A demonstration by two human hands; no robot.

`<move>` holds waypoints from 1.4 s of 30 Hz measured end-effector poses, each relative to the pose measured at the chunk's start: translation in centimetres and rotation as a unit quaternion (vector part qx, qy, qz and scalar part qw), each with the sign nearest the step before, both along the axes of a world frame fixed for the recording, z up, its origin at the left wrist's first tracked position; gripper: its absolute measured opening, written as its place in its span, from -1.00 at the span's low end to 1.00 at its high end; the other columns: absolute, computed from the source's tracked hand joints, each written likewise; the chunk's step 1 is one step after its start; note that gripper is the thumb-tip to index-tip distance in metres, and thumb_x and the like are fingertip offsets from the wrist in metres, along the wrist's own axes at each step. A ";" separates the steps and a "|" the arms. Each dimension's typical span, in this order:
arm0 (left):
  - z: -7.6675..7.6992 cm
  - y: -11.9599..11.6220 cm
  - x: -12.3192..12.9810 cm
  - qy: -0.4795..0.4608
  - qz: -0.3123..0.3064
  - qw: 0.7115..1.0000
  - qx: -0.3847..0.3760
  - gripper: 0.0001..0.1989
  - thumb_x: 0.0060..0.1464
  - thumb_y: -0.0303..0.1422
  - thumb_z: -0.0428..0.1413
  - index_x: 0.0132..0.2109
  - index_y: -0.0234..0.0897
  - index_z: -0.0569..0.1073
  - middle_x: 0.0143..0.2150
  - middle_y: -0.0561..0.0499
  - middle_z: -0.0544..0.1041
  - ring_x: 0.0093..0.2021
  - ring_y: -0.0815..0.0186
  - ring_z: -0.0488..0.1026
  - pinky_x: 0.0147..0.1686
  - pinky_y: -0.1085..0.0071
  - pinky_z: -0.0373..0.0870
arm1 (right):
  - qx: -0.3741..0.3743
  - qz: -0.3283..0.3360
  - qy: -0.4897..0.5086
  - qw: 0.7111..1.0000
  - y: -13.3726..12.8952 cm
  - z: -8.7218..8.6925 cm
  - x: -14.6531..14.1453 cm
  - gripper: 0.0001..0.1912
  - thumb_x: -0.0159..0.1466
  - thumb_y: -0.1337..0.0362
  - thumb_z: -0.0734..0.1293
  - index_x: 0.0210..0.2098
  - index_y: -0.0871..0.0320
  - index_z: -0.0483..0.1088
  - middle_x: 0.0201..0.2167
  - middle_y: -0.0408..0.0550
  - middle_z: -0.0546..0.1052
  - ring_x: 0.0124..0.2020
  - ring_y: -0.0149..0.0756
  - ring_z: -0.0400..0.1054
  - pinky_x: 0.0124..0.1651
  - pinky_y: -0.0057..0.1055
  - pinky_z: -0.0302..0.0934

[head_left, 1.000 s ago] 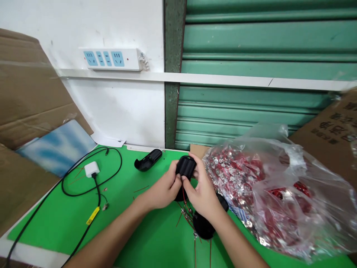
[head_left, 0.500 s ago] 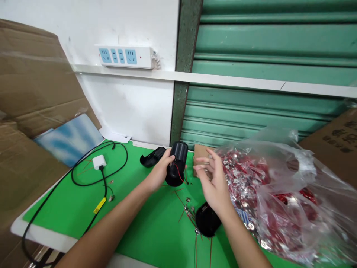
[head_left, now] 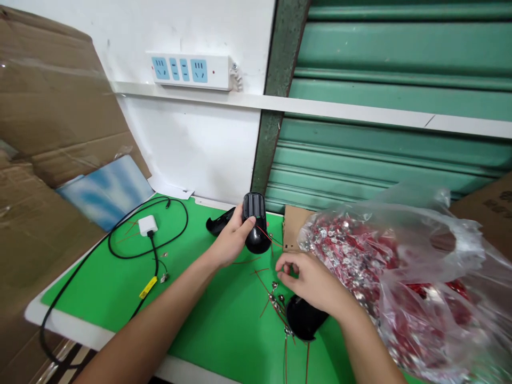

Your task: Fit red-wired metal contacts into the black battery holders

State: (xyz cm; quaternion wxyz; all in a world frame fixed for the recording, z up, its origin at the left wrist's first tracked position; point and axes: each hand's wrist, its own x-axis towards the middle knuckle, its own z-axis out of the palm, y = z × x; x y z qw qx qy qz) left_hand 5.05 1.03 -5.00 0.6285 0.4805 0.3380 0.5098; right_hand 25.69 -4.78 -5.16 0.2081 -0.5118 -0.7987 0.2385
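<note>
My left hand (head_left: 236,237) is closed around a black plastic casing (head_left: 256,221), held tilted above the green mat. It has a ribbed upper part and a rounded, glossy lower end, and a thin red wire trails from it to the right. Lower and to the right, my right hand (head_left: 306,280) is loosely curled, thumb and fingers apart, with nothing visible in it. Just beneath its wrist lies an open black shell (head_left: 303,318). Small metal contacts (head_left: 276,301) with red wires lie left of that shell. Another black shell (head_left: 219,223) rests behind my left hand.
On the right, a clear plastic bag (head_left: 420,288) bulges with metal pieces and red wires. A small cardboard box (head_left: 295,226) stands behind my right hand. A black cable (head_left: 154,256) with a white adapter (head_left: 148,225) loops across the left. Large cardboard (head_left: 60,96) borders the left side.
My right hand has moved down, away from the casing, and its spread fingers have curled. My left hand has turned the casing slightly. The camera view has shifted a little.
</note>
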 end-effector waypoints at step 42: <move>0.1 0.2 -0.1 0.086 0.036 0.996 -0.012 -0.38 0.19 -0.28 0.06 0.38 -0.22 0.22 0.08 -0.08 0.58 0.07 0.17 0.52 0.16 0.23 0.42 | -0.059 -0.051 -0.157 0.985 -0.7 0.5 -3.1 -0.84 0.23 0.37 0.43 -0.49 0.06 0.51 -0.51 -0.18 0.58 -0.34 -0.24 0.42 -0.10 -0.29 0.12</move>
